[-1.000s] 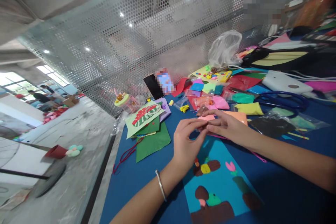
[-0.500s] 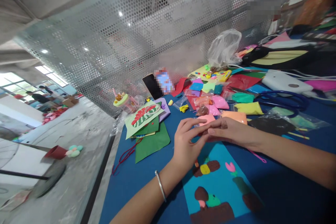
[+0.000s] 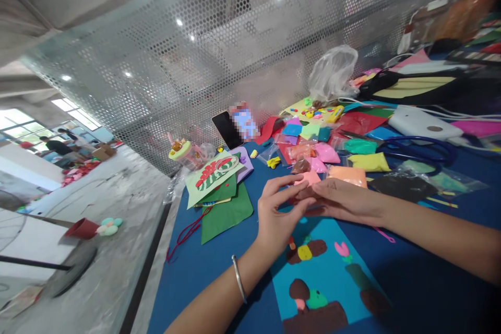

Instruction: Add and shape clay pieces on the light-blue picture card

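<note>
Small brown clay bit, barely visible, pinched between left hand and right hand, fingertips together, just above the blue card on the counter. Shaping step, likely; next calls for pressing it onto the card.

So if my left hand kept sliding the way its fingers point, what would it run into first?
Almost at once the right hand: the left hand already has its fingers against it, above the blue card. Depth is uncertain.
</note>
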Demonstrator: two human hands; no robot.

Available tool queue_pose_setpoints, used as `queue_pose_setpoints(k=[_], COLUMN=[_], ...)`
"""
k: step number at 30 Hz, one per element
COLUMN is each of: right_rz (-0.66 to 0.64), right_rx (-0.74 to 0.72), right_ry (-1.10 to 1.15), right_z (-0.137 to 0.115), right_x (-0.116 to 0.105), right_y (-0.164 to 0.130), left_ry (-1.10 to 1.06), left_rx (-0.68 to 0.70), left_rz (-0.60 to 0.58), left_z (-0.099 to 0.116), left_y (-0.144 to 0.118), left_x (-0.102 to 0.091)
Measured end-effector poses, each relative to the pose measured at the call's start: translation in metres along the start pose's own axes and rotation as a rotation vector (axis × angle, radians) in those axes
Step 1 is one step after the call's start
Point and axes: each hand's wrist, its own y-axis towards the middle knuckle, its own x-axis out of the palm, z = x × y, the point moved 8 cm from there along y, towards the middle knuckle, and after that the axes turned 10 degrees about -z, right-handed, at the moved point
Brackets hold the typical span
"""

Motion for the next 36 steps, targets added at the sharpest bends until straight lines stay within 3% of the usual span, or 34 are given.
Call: queue_pose_setpoints(k=[5,11,18,24,36], right_rz=[0.006,0.145,0.358,0.438,0.435], right_rx=[-0.017,-0.068,-0.167,-0.205,-0.175], right_ry=[-0.065,-0.227,-0.504,-0.618,-0.611], right_z=[0.001,-0.012,-0.037,-0.045,-0.043], right_x=[0.001,-0.010,-0.016,-0.014,-0.013], right_y=[0.001,-0.001,-0.009,-0.014,-0.013], left_ry=[0.005,-0.063,-0.353,-0.433,-0.449], left_rx=[-0.003,-0.064,-0.393,-0.536,-0.550], left_rz=[-0.012,-0.007,0.052,0.084,0.039], left_z=[0.001,-0.003,-0.032,-0.044,-0.049], left_y=[-0.001,-0.001,-0.007,-0.013,-0.012], left_x=[0.003,0.003,0.009,0.014,0.016])
